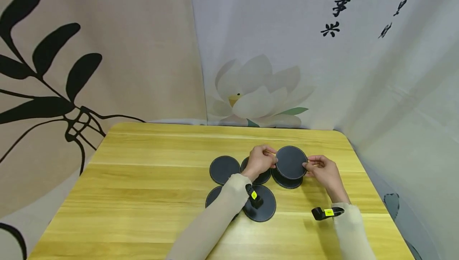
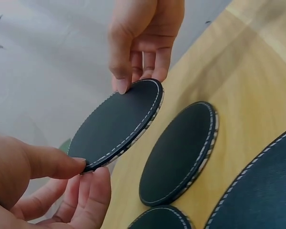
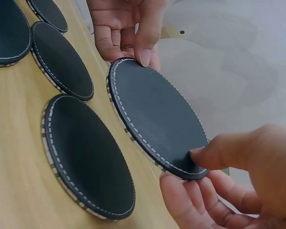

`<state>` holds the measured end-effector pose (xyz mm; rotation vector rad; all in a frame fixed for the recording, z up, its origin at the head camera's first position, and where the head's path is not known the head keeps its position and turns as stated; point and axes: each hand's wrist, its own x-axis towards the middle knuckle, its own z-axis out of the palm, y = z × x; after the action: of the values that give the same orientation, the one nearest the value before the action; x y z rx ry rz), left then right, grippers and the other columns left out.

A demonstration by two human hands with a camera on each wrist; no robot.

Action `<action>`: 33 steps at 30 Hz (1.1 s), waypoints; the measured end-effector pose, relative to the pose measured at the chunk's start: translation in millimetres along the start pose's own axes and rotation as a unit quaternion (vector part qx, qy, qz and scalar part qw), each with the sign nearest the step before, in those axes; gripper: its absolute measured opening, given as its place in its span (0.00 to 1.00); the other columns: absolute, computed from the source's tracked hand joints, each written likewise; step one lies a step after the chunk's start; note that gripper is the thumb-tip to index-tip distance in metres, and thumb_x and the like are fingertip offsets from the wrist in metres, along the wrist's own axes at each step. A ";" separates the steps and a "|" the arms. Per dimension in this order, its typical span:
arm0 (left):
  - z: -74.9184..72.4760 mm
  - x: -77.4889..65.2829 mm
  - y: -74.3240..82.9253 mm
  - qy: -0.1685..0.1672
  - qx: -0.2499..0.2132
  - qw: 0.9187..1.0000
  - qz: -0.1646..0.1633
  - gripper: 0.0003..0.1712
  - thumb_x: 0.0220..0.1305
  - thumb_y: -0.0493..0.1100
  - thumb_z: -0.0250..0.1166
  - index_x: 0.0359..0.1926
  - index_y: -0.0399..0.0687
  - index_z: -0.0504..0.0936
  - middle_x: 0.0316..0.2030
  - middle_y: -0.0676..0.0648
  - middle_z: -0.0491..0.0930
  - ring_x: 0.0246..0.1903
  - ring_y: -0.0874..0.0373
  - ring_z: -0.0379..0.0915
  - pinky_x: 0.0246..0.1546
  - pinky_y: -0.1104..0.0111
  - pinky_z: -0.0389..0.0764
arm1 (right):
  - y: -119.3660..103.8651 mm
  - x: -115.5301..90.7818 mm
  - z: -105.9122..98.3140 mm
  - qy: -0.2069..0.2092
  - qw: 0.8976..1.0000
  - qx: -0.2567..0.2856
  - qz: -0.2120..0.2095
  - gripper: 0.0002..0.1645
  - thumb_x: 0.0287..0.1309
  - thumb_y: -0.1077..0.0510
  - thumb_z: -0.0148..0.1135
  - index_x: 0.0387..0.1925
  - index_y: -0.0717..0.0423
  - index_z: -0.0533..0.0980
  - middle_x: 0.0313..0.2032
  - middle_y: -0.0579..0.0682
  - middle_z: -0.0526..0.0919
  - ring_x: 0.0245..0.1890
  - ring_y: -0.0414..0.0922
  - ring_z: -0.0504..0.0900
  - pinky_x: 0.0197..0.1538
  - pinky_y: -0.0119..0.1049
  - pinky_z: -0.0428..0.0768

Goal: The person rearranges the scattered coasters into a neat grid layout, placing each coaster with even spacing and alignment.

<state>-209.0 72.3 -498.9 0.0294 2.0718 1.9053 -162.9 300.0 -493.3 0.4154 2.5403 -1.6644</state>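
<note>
Between both hands a round black coaster (image 1: 291, 162) with pale edge stitching is held up off the table. My left hand (image 1: 260, 160) pinches its left edge, thumb on top and fingers beneath. At the opposite edge my right hand (image 1: 324, 171) pinches it the same way. Below lies another black coaster (image 1: 287, 182), partly covered by the raised one in the head view. The right wrist view shows this lower coaster (image 3: 88, 157) flat on the wood, apart from the held one. A patterned underside edge shows on the held coaster (image 2: 117, 126) in the left wrist view.
More coasters lie to the left: one at the back left (image 1: 224, 170), one partly under my left hand (image 1: 263, 177), one in front (image 1: 260, 204), and one mostly hidden by my left sleeve (image 1: 213, 196). The wooden table (image 1: 143, 180) meets a printed curtain (image 1: 161, 53) behind.
</note>
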 end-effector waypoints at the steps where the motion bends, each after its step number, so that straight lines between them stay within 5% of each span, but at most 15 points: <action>1: 0.5 -1.9 -0.5 0.000 0.000 1.000 0.002 0.11 0.64 0.30 0.69 0.46 0.44 0.86 0.32 0.45 0.81 0.33 0.44 0.85 0.42 0.53 0.90 | 1.2 -1.8 0.0 0.000 1.000 0.001 0.003 0.27 0.67 0.56 0.67 0.61 0.66 0.72 0.43 0.53 0.78 0.35 0.48 0.88 0.48 0.45 0.90; 5: 2.3 -8.3 -3.9 0.003 0.000 1.000 0.007 0.11 0.63 0.29 0.69 0.45 0.43 0.86 0.31 0.46 0.80 0.30 0.49 0.84 0.40 0.56 0.90 | 4.8 -8.5 0.1 -0.004 1.000 0.005 0.009 0.27 0.68 0.56 0.67 0.62 0.65 0.71 0.44 0.53 0.78 0.36 0.47 0.88 0.48 0.44 0.90; 15: 5.7 -27.0 -18.0 0.002 0.022 1.000 0.008 0.09 0.63 0.29 0.69 0.43 0.41 0.85 0.29 0.46 0.79 0.31 0.41 0.85 0.35 0.57 0.90 | 15.8 -26.5 2.7 -0.019 1.000 -0.006 0.014 0.27 0.68 0.56 0.66 0.62 0.65 0.71 0.44 0.53 0.78 0.36 0.41 0.85 0.45 0.42 0.90; 33: 16.5 -57.6 -34.1 0.004 0.073 0.997 0.013 0.06 0.57 0.25 0.67 0.35 0.35 0.83 0.23 0.48 0.80 0.20 0.48 0.85 0.22 0.66 0.87 | 38.0 -52.4 4.4 -0.032 0.998 -0.027 0.053 0.24 0.66 0.57 0.68 0.55 0.67 0.73 0.38 0.53 0.84 0.30 0.46 0.86 0.36 0.39 0.89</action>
<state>-143.4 71.2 -520.2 0.0831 2.2225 1.7675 -102.9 300.7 -517.9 0.4742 2.4654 -1.5437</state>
